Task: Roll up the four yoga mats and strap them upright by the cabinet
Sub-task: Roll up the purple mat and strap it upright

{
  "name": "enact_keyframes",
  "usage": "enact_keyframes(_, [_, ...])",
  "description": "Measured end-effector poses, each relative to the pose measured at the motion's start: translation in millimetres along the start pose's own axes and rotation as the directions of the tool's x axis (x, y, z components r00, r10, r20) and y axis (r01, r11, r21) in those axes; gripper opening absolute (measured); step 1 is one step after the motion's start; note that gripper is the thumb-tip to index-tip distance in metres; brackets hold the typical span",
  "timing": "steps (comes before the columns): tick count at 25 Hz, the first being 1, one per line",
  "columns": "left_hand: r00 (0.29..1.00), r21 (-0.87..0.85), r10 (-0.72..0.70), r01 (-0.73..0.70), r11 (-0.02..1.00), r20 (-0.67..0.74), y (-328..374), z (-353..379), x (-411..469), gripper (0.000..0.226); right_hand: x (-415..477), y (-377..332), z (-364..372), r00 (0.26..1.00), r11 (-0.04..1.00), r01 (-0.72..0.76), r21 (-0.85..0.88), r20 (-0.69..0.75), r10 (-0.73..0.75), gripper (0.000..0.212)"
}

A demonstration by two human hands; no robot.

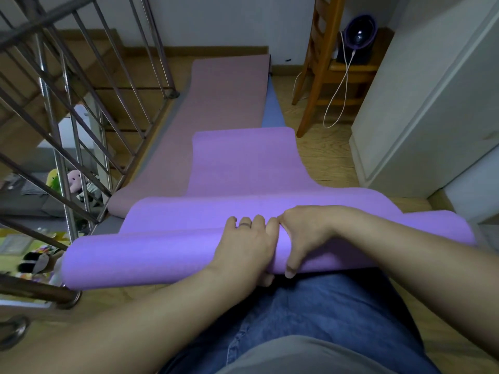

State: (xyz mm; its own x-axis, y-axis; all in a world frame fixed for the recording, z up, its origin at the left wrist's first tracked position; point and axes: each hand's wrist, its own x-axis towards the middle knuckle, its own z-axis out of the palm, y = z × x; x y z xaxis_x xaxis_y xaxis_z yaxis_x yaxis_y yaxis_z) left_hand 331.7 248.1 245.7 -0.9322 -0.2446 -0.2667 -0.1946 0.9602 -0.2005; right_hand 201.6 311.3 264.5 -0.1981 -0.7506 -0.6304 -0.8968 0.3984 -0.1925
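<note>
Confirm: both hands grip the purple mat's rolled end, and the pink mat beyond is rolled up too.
The head view shows the pink mat lying flat, not rolled. The left hand and right hand do grip the rolled end of the purple mat.

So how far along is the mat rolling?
Nothing looks finished: no rolled or strapped mat shows by the cabinet. In hand: the left hand and right hand grip the purple mat, rolled only at its near end. Left: the pink mat and the blue mat under it lie flat, and all the strapping.
</note>
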Motion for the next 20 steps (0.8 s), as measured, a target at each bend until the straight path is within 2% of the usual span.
enact_keyframes(2, [1.0,-0.093,0.025,-0.024,0.995,0.011,-15.5,-0.2,9.1,0.08,-4.6,-5.6,16.0,0.982,0.991,-0.051,-0.12,-0.188,0.028,0.082])
enact_keyframes(4, [0.999,-0.194,0.023,-0.014,0.981,0.043,-25.4,-3.8,17.7,0.079,-10.2,-10.6,39.8,0.888,0.97,-0.096,-0.224,-0.46,-0.019,0.089])
enact_keyframes(5, [1.0,-0.193,0.015,-0.01,0.981,0.024,-24.0,-2.2,18.3,0.08,-11.0,-10.0,47.6,0.848,0.965,-0.097,-0.244,-0.527,-0.048,0.087])
enact_keyframes(6, [1.0,-0.155,-0.005,0.004,0.988,-0.003,-18.7,1.2,15.9,0.082,-10.5,-6.6,49.3,0.834,0.967,-0.083,-0.24,-0.549,-0.065,0.083])
enact_keyframes(8, [0.997,-0.088,-0.033,0.027,0.996,-0.064,-8.7,9.2,10.7,0.088,-9.5,-0.6,39.1,0.871,0.976,-0.045,-0.213,-0.487,-0.066,0.077])
enact_keyframes(10, [0.998,-0.097,-0.02,0.014,0.995,-0.057,-12.4,6.8,15.1,0.089,-5.3,3.4,26.6,0.904,0.983,-0.017,-0.183,-0.422,-0.063,0.078])
enact_keyframes(13, [0.995,-0.279,0.044,-0.019,0.96,0.085,-32.4,-5.9,31.6,0.082,2.4,9.3,19.6,0.924,0.993,-0.011,-0.119,-0.381,-0.035,0.091])
enact_keyframes(15, [0.972,-0.35,0.094,-0.013,0.937,0.216,-43.7,-14.0,46.2,0.078,3.4,8.0,28.5,0.897,0.982,-0.05,-0.183,-0.44,-0.036,0.098])
enact_keyframes(17, [0.95,-0.344,0.116,-0.01,0.939,0.289,-46.8,-16.3,54.3,0.079,3.4,3.9,40.5,0.851,0.968,-0.093,-0.234,-0.523,-0.045,0.095])
enact_keyframes(18, [0.956,-0.324,0.104,-0.01,0.946,0.274,-44.5,-15.4,55.2,0.079,4.1,3.9,42.3,0.836,0.966,-0.09,-0.241,-0.545,-0.058,0.09])
enact_keyframes(20, [0.99,-0.208,0.035,-0.006,0.978,0.135,-33.5,-6.2,47.6,0.078,6.7,8.3,34.7,0.844,0.974,-0.057,-0.217,-0.532,-0.069,0.081])
